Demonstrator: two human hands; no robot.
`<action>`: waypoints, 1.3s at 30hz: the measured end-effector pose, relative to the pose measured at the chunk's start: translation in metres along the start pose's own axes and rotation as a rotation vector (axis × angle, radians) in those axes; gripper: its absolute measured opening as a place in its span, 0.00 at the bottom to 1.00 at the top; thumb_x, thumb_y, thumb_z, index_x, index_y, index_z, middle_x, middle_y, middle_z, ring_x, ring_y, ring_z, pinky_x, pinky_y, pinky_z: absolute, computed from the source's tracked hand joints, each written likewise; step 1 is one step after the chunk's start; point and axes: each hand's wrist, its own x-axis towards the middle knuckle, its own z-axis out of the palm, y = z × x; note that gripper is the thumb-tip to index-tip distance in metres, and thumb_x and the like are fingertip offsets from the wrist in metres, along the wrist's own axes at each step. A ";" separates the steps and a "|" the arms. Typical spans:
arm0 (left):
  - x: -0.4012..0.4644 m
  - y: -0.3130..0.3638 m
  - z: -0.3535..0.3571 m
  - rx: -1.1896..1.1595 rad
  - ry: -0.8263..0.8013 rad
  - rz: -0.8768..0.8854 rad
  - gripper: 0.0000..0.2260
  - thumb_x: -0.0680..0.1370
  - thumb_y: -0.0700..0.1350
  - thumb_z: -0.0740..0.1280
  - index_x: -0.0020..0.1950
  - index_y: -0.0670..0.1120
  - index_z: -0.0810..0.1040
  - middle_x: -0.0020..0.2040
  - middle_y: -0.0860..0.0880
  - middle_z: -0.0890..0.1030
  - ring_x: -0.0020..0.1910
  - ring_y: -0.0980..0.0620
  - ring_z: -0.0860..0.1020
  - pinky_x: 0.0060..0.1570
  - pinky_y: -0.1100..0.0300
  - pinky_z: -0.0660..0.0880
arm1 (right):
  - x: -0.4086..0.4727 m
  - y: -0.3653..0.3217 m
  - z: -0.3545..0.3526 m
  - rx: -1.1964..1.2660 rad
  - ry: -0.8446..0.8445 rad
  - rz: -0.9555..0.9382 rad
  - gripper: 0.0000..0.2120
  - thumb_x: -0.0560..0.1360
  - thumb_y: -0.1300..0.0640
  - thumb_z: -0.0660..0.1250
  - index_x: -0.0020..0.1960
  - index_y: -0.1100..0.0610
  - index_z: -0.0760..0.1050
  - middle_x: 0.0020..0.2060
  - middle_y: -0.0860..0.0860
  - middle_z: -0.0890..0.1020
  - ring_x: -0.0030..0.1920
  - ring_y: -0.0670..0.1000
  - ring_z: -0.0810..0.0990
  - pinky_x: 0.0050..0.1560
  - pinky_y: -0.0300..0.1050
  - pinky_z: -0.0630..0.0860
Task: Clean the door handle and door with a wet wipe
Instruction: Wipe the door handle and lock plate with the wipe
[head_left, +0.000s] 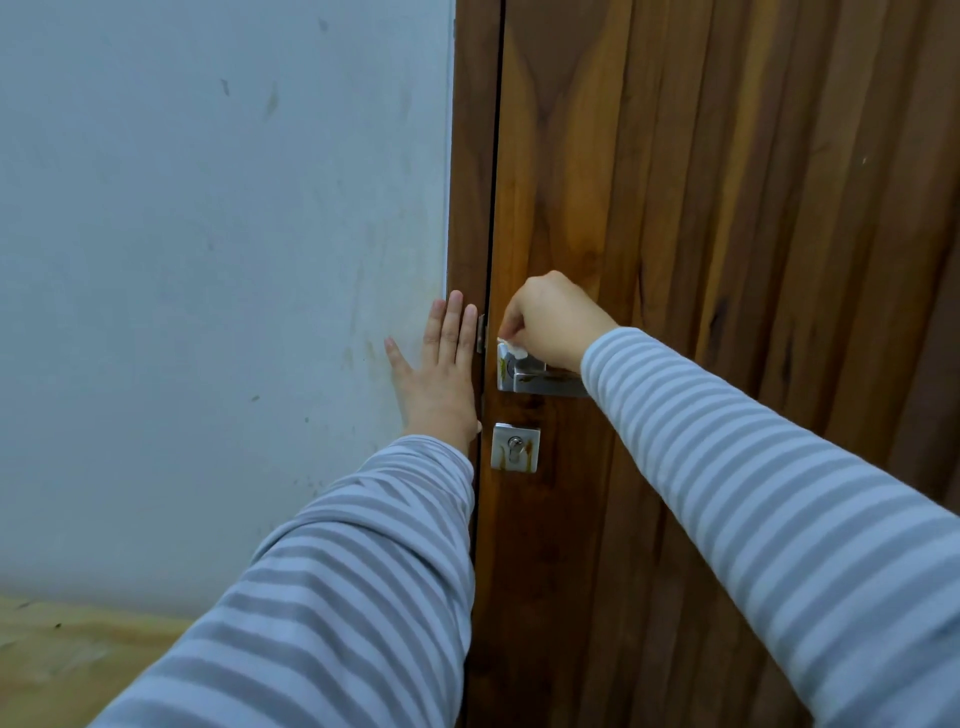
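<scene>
A brown wooden door (727, 208) fills the right half of the head view. Its silver lever handle (540, 383) sits on a square plate near the door's left edge, with brownish stains on the plate. My right hand (553, 319) is closed on a small white wet wipe (511, 349) and presses it onto the top of the handle plate. My left hand (441, 369) lies flat with fingers spread across the wooden door frame (470, 156) and the wall beside it, holding nothing. Below the handle is a stained square keyhole plate (515, 448).
A pale blue-grey wall (208, 260) with scuff marks fills the left half. A strip of light wooden floor (67, 665) shows at the bottom left. Both striped sleeves reach in from the bottom.
</scene>
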 end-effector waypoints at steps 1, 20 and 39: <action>0.000 0.000 0.000 -0.003 -0.003 0.000 0.63 0.71 0.61 0.74 0.66 0.44 0.17 0.67 0.45 0.16 0.73 0.45 0.24 0.70 0.30 0.46 | 0.001 0.000 0.003 -0.022 -0.031 0.013 0.08 0.77 0.61 0.66 0.52 0.54 0.82 0.53 0.52 0.81 0.51 0.51 0.79 0.51 0.43 0.77; -0.002 0.001 0.000 -0.042 0.027 0.020 0.60 0.72 0.55 0.74 0.69 0.45 0.20 0.73 0.45 0.22 0.74 0.44 0.26 0.72 0.32 0.49 | -0.030 0.004 -0.028 0.069 -0.124 0.016 0.10 0.75 0.65 0.66 0.44 0.53 0.83 0.50 0.50 0.81 0.51 0.50 0.78 0.54 0.46 0.78; -0.040 0.017 0.010 -0.127 -0.154 0.040 0.45 0.79 0.48 0.65 0.77 0.39 0.30 0.75 0.43 0.25 0.77 0.45 0.31 0.71 0.32 0.44 | -0.047 0.002 0.003 0.017 0.038 -0.041 0.11 0.77 0.54 0.66 0.55 0.57 0.82 0.52 0.53 0.82 0.51 0.52 0.79 0.53 0.44 0.77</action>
